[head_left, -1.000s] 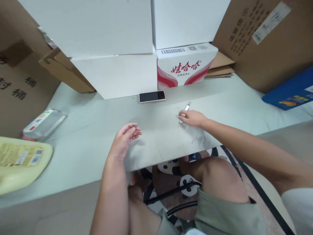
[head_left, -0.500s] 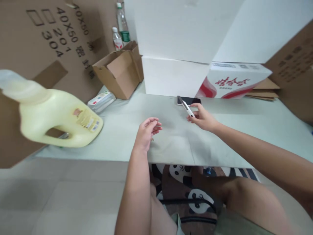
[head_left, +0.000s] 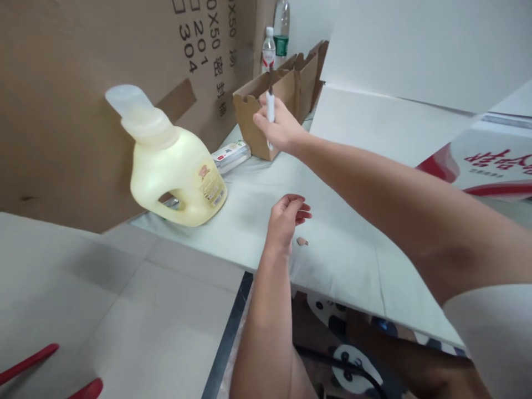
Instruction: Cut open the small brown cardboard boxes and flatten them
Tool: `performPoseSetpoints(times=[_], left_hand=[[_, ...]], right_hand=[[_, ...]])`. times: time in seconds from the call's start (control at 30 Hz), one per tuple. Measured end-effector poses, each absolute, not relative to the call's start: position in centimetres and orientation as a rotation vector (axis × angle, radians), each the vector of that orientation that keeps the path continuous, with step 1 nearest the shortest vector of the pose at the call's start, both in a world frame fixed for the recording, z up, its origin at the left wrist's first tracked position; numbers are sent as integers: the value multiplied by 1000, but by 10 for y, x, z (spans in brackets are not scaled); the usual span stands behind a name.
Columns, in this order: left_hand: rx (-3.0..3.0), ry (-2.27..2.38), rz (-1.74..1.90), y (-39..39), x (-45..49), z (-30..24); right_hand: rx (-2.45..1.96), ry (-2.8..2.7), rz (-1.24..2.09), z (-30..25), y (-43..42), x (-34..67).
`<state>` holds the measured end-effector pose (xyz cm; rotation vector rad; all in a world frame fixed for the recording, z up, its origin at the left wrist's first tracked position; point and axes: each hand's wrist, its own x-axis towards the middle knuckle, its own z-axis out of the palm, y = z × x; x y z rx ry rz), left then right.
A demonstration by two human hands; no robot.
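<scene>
My right hand [head_left: 280,124] is closed round a utility knife [head_left: 270,108] with a white handle; its narrow dark blade points up and away from me. That hand is in front of an open brown cardboard box [head_left: 253,124], and I cannot tell whether they touch. My left hand [head_left: 286,219] is low over the pale green tabletop [head_left: 332,244], fingers loosely curled with gaps between them and nothing visible in them. A small brown scrap [head_left: 302,241] lies just right of my left wrist.
A pale yellow handled jug [head_left: 183,172] stands at the table's left edge, beside a clear-sided pack [head_left: 230,156]. Two plastic bottles [head_left: 269,50] stand behind the brown box. Large cardboard [head_left: 103,111] rises at left, and white boxes [head_left: 386,116] line the back right.
The view has turned left. My right hand has carried the utility knife from beside the phone over to the brown box. My left hand keeps its loose curl, and the phone is out of sight.
</scene>
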<state>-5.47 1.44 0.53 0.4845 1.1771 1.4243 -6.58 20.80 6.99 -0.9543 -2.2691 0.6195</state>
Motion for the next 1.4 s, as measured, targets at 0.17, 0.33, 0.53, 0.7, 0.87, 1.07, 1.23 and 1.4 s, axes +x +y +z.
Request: performPoseSetpoints(times=[0.17,0.33,0.53,0.7,0.87,1.07,1.23,1.4], left_hand=[[495,1178,1449,13,-60,5],[513,1242,1464,11,-62,5],[499,1355,1670,11,-57,2],[473,1615,2064,10,-66,-3],[684,1499,2102,9,-65,-7],[1199,996,1639,5,-22,5],[1195,877,1473,13,9,5],[1074,1005,1387,20,16,0]], right_hand=[[-1181,-2499,282,87,209,-84],[-1364,-2540,117,82,207,-56],[-1176,-2287,307,80,201,-7],[-946,-2117,389,82,128,78],[-1023,-1669,252,62,34,196],[-1075,-1327,357,26,-15,274],[-1133,-1283,398,-1,-15,293],[-1154,-1417,585,-24,-22,313]])
